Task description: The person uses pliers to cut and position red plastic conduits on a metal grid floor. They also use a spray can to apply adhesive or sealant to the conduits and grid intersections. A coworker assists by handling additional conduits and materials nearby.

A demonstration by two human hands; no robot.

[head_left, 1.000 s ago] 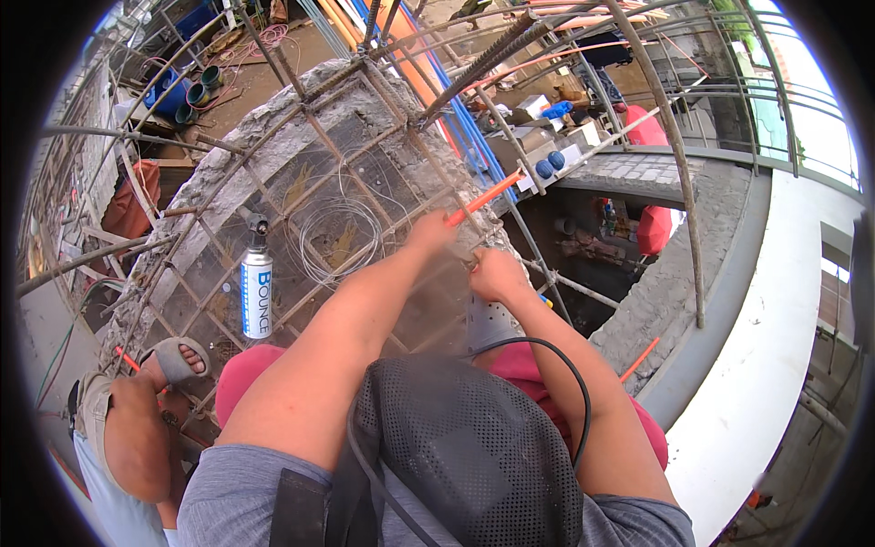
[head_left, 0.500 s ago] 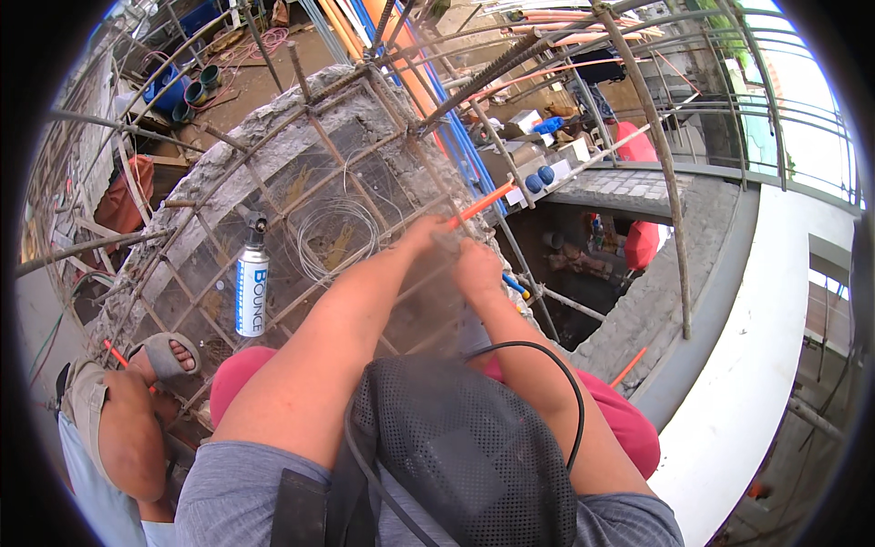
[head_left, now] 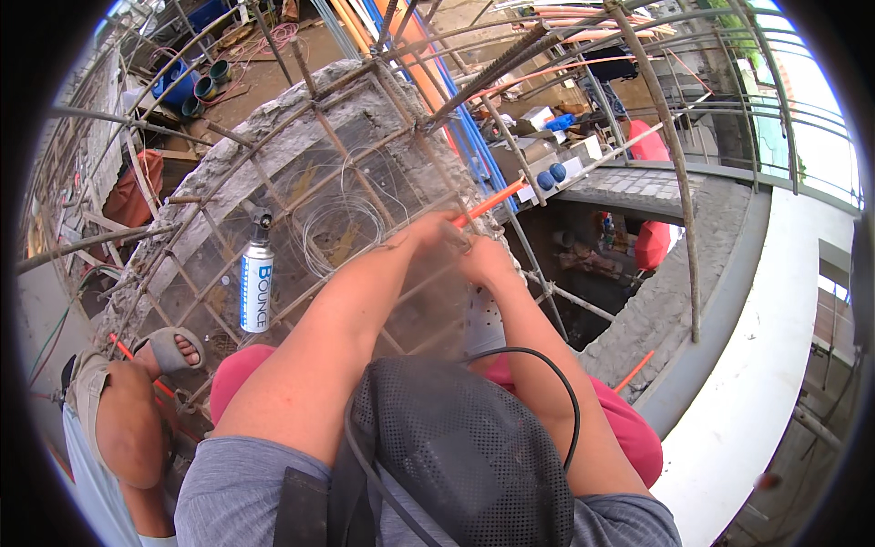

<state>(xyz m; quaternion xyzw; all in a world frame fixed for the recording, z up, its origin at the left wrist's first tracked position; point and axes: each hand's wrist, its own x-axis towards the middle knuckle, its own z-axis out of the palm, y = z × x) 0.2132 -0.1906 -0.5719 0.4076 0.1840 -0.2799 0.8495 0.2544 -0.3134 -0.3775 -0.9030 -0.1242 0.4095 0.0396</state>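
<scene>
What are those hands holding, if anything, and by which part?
The left hand grips the orange tube at its near visible end; whether the right hand holds anything cannot be told.

A hand could pass over the rebar grid [head_left: 355, 170] between the torch-headed canister [head_left: 256, 290] and left forearm [head_left: 342, 319]; the wire coil [head_left: 308, 244] obstructs ahead.

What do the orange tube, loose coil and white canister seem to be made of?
Orange tube: probably plastic; smooth, evenly coloured surface.
Loose coil: likely bare metal wire; thin grey strands hold their loops.
White canister: probably painted metal, smooth finish; silvery shoulder above the printed body, though plastic remains possible.
</scene>
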